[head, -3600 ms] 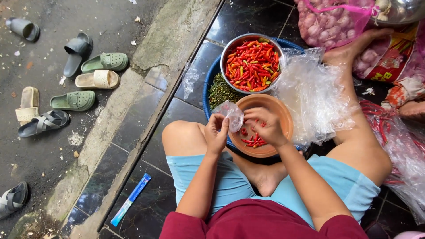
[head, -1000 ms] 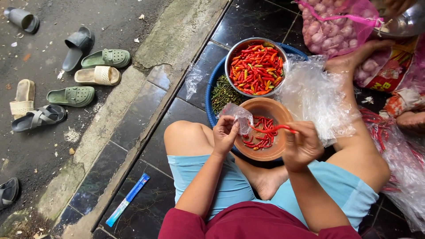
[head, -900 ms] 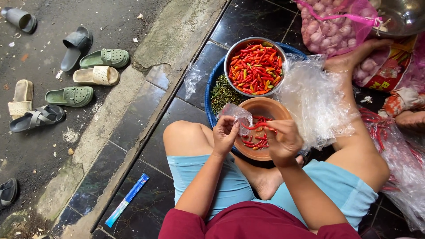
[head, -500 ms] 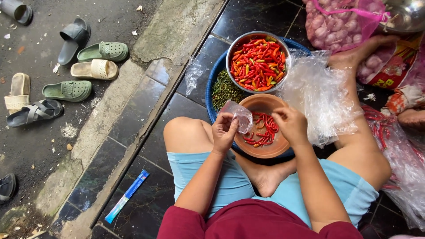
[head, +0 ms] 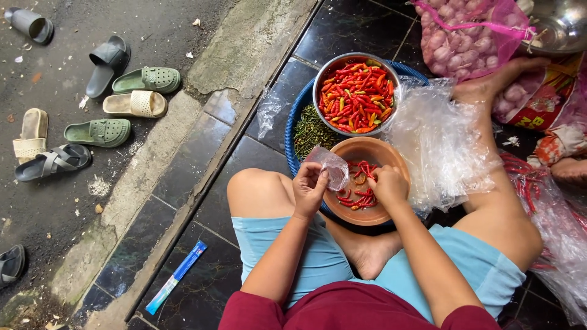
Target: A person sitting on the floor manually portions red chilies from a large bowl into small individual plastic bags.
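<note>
- The round blue woven plastic basket (head: pixel 299 131) sat on the dark floor tiles in front of the seated person, and everything else could be placed from it.
- A heap of crumpled clear plastic bags (head: pixel 440 140) lay against the basket's right side, with a pink mesh sack of pale bulbs (head: pixel 465 36) beyond it.
- The round steel bowl heaped with red, orange and green chillies (head: pixel 356 95) stood in the basket's far half; it looked nearly full, so I judged most of the work was left.
- The shallow brown plastic bowl (head: pixel 365 180) rested on the basket's near edge, holding only a small scatter of red chillies.
- The left hand (head: pixel 310 189), at the basket's near left edge, was pinched shut on a small clear plastic bag (head: pixel 330 168), holding it over the brown bowl.
- The right hand (head: pixel 386 185) hovered over the brown bowl, fingers curled together among the chillies; whether it gripped any I could not tell.
- A pile of green stems (head: pixel 310 129) filled the basket's left side.
- What the small bag held was hard to make out, and the basket's right half was hidden.
</note>
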